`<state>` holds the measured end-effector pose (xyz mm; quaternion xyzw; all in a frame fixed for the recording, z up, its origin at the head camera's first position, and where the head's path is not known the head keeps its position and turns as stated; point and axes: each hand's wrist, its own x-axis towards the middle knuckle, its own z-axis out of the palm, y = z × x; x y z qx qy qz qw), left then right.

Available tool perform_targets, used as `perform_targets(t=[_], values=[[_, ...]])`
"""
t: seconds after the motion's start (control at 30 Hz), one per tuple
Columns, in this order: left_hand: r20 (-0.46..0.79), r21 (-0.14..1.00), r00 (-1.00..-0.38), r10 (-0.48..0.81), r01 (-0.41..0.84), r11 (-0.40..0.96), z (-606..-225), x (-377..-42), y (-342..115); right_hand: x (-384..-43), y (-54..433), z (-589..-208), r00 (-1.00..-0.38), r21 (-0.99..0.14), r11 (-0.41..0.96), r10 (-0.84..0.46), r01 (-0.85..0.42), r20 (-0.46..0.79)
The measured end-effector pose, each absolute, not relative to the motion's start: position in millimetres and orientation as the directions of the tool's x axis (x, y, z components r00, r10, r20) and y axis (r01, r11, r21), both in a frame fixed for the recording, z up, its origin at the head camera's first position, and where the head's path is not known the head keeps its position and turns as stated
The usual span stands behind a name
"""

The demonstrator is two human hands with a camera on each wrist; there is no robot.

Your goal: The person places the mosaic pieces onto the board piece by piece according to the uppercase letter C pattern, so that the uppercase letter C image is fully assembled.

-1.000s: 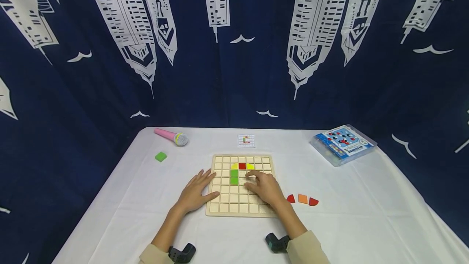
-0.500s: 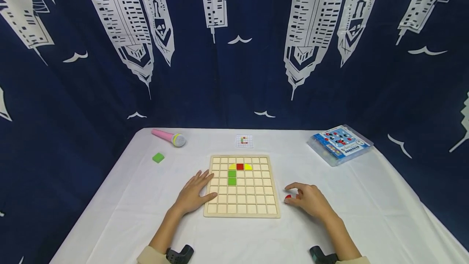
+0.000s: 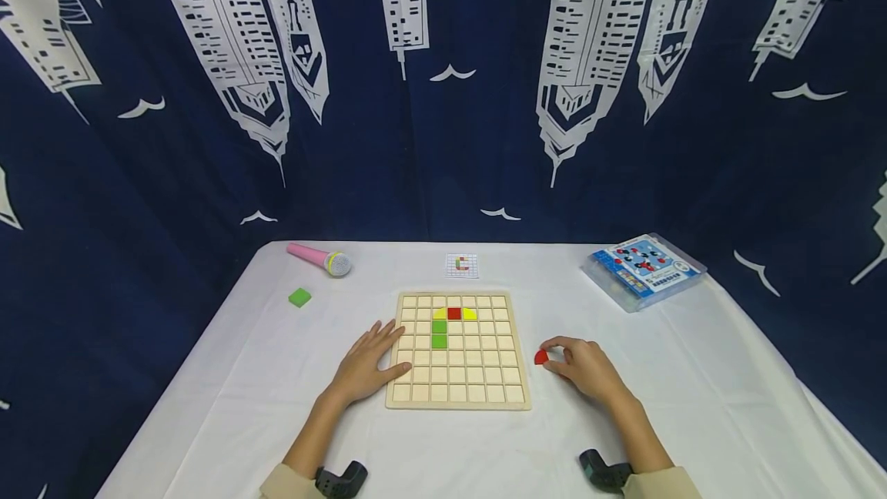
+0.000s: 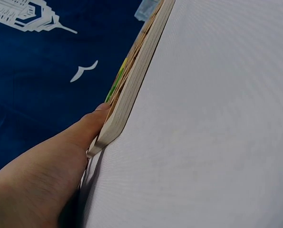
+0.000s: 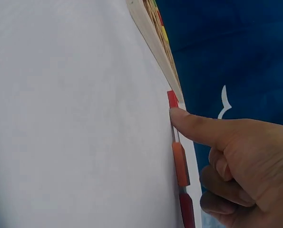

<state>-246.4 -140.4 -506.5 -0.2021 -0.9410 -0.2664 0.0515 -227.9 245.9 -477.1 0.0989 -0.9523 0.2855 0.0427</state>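
My right hand (image 3: 587, 370) pinches a red rounded tile (image 3: 541, 358) between thumb and fingers, just off the right side of a wooden grid board (image 3: 478, 376). In the right wrist view, an orange tile (image 5: 180, 164) and another red tile (image 5: 187, 210) lie in a row below the thumb; the hand hides them from the head camera. My left hand (image 3: 365, 366) rests on the board's left edge, fingers spread. Set in the grid are two green squares (image 3: 440, 341), a red square (image 3: 453, 313) and two yellow rounded tiles (image 3: 470, 314).
Behind the board lies a small pattern card (image 3: 462, 266). A pink toy microphone (image 3: 319, 259) and a loose green tile (image 3: 300, 297) are at the back left. At the back right sits a clear plastic case (image 3: 644, 272) with a blue printed cover.
My right hand has left the grid and moved right to the loose tiles. It now grips the nearest red tile, shifted slightly away from me and toward the board. My left hand stays put.
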Motion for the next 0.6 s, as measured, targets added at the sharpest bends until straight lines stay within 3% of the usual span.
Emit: perform_targets(t=[0.37, 0.6], values=[[0.201, 0.481, -0.914, 0.351, 0.405, 0.778, -507, -247, -141, -228, 233, -479, -0.994, -0.468, 0.881, -0.026, -0.072, 0.105], [0.201, 0.486, -0.915, 0.351, 0.404, 0.775, -507, -247, -140, -226, 244, -477, -0.989, -0.470, 0.877, -0.029, -0.095, 0.146]])
